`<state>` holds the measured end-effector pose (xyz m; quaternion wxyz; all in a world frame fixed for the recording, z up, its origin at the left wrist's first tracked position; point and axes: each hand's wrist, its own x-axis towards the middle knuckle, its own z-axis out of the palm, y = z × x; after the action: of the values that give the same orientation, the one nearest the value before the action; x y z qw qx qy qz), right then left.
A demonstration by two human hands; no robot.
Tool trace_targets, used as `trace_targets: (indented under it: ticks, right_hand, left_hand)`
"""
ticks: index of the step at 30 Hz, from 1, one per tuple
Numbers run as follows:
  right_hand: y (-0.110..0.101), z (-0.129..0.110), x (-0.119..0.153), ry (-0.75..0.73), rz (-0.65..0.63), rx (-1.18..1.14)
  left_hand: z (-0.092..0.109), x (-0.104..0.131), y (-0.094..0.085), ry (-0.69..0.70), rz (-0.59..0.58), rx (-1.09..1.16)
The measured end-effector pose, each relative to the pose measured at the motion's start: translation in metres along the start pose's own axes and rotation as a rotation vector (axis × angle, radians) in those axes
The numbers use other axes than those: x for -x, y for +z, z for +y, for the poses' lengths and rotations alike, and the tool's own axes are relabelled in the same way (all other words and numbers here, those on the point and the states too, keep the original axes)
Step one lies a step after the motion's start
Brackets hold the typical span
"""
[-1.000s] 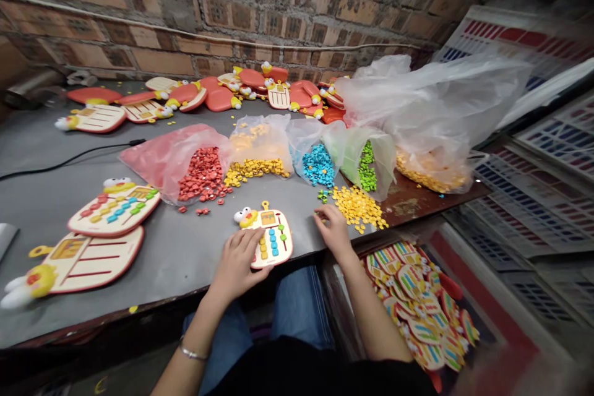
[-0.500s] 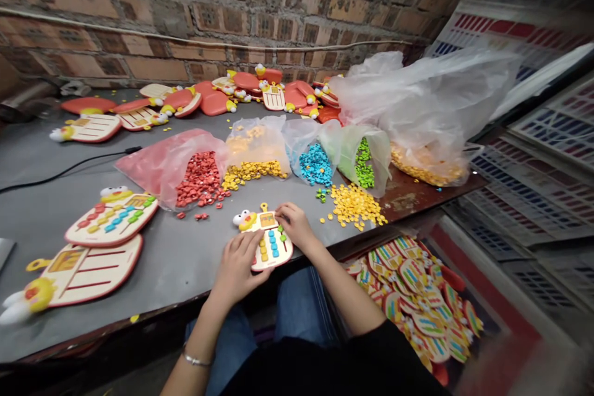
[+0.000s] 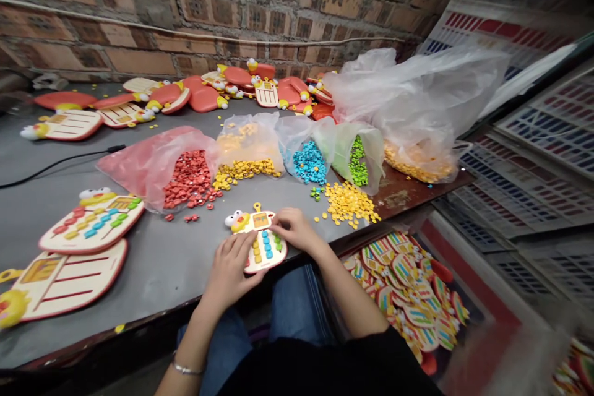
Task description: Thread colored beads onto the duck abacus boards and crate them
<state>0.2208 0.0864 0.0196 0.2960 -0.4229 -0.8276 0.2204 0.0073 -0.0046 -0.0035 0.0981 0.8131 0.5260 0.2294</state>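
A cream toy board (image 3: 280,256) with a duck-like head and bulging eyes lies near the table's front edge. Yellow, blue and green beads sit in its slots; a bit of red shows beside my fingers. My left hand (image 3: 231,265) grips the board's left side, fingers across its face and thumb along the lower edge. At the upper right, my right hand (image 3: 297,229) has its fingertips pinched together over the board, by the green beads (image 3: 277,241). Whatever is between those fingertips is hidden.
Bags of red beads (image 3: 188,179), yellow beads (image 3: 248,168), blue beads (image 3: 310,162) and green beads (image 3: 358,161) lie beyond my hands. Loose yellow beads (image 3: 350,204) are heaped at right. More boards (image 3: 81,275) lie left; a crate of filled boards (image 3: 413,291) stands below right.
The view has shifted slightly, so everything sits a little further left. My right fingertips have come down closer to the green beads. My left hand keeps its hold on the board.
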Motion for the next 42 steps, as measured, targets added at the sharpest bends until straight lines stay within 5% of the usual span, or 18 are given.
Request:
trace_targets:
  ticks: [5,10,14,18,22,26,32,35,39,42]
  right_hand:
    - [-0.033,0.045,0.01,0.339,0.37,0.247]
    - [-0.044,0.08,0.01,0.473,0.27,0.385]
    - [-0.037,0.061,0.007,0.321,0.318,0.115]
    - [-0.018,0.024,-0.004,0.116,0.153,-0.104]
    - [0.004,0.009,-0.016,0.025,0.015,-0.037]
    - [0.019,0.013,-0.019,0.025,0.041,0.054]
    - [0.006,-0.003,-0.005,-0.081,-0.049,0.041]
    - [-0.013,-0.005,0.016,-0.01,-0.039,-0.082]
    - [-0.037,0.021,0.052,0.279,0.272,-0.019]
    - [-0.046,0.045,0.07,0.348,0.329,0.133]
  left_hand:
    - [0.001,0.0,-0.001,0.009,0.008,0.005]
    - [0.001,0.0,-0.002,-0.001,0.009,0.017]
    - [0.003,0.0,-0.002,-0.009,0.005,0.022]
    - [0.005,-0.002,-0.004,-0.016,-0.003,0.03]
    - [0.004,-0.002,-0.003,-0.016,0.0,0.025]
    - [0.001,-0.001,0.0,-0.006,-0.002,0.011]
    - [-0.001,0.0,0.001,-0.004,0.006,0.01]
    - [0.0,-0.001,0.0,0.002,0.003,0.012]
    - [0.001,-0.001,-0.002,0.008,0.001,0.02]
    - [0.001,-0.002,-0.002,0.005,0.003,0.02]
